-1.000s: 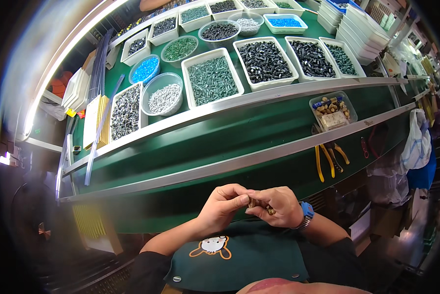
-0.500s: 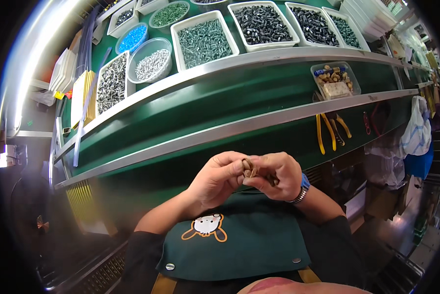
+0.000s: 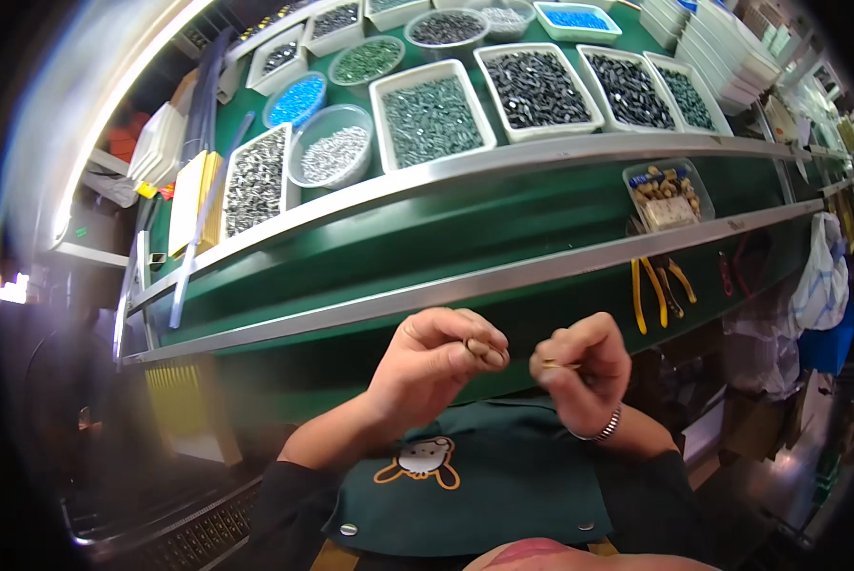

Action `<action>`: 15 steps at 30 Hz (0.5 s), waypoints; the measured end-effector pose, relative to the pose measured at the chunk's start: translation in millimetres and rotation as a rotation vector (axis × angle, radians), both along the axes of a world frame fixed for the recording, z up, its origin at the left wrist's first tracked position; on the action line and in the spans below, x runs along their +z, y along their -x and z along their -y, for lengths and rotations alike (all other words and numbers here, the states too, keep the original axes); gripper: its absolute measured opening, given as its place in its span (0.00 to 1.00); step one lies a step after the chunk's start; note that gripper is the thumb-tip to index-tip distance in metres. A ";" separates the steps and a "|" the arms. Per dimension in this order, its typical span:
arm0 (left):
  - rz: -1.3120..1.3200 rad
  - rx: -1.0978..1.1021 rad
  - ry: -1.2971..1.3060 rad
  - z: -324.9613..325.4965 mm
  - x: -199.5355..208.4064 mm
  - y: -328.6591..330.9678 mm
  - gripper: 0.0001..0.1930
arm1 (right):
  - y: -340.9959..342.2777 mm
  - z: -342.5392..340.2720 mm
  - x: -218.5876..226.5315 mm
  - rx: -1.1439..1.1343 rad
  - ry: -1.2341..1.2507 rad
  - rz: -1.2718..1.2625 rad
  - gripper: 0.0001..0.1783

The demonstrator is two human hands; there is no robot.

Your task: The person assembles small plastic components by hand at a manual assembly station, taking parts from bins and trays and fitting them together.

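My left hand (image 3: 435,360) is closed in a pinch above the apron, thumb against fingertips. A small dark curved piece (image 3: 471,346) shows at its fingertips, too small to name. To its right, apart from it, my right hand (image 3: 587,373) is also pinched closed. Between its thumb and forefinger sits a small thin brass-coloured piece (image 3: 551,364); its far part is hidden by the fingers. Both hands hang in the air in front of the bench's near metal rail (image 3: 446,293). A metal watch band (image 3: 610,424) is on my right wrist.
White trays of dark cylindrical parts (image 3: 536,88) and green ones (image 3: 434,119) line the bench, beside tubs of silver (image 3: 334,152) and blue parts (image 3: 298,98). A clear box (image 3: 670,195) of tan pieces stands right, above yellow-handled pliers (image 3: 650,295). A white bag (image 3: 819,271) hangs far right.
My hands were together at the fingertips and have moved apart, the right one going right and down. Each keeps a pinch. The whole view has shifted, with the bench lower in the picture.
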State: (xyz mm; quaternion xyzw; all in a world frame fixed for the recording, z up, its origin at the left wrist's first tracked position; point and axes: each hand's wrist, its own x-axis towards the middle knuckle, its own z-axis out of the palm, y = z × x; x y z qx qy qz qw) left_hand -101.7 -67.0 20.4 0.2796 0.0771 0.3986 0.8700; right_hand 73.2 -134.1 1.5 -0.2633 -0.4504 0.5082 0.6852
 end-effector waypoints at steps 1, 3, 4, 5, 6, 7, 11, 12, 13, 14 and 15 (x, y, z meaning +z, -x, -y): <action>0.025 0.021 -0.038 1.9 7.5 2.5 0.10 | 2.2 4.2 2.7 -0.083 0.114 -0.186 0.13; 0.026 0.018 -0.143 2.5 31.4 6.6 0.09 | -7.4 5.6 3.7 0.022 0.133 -0.325 0.11; 0.030 0.005 -0.238 2.7 46.2 8.7 0.07 | -9.1 5.6 1.6 0.038 0.122 -0.334 0.11; 0.031 -0.010 -0.332 3.0 59.1 10.7 0.06 | -9.8 6.2 -1.2 0.013 0.137 -0.350 0.10; 0.032 -0.027 -0.426 3.1 67.6 13.1 0.05 | -9.7 6.8 -3.6 -0.013 0.154 -0.367 0.09; 0.023 -0.021 -0.438 3.4 70.3 13.7 0.05 | -10.1 7.2 -6.3 -0.003 0.143 -0.374 0.09; 0.187 0.040 -0.485 24.6 69.4 0.7 0.10 | -15.5 25.8 -10.1 -0.013 0.225 -0.335 0.10; 0.187 0.036 -0.482 24.0 69.8 -0.7 0.10 | -16.1 24.3 -9.9 -0.018 0.226 -0.336 0.10; 0.182 0.049 -0.507 23.2 70.2 -1.5 0.09 | -17.2 22.4 -10.2 -0.021 0.228 -0.331 0.10; 0.178 0.062 -0.533 22.4 70.6 -1.9 0.09 | -17.7 22.1 -10.8 -0.022 0.230 -0.325 0.10; 0.173 0.078 -0.559 21.6 71.1 -1.9 0.09 | -17.0 22.0 -11.6 -0.023 0.231 -0.319 0.10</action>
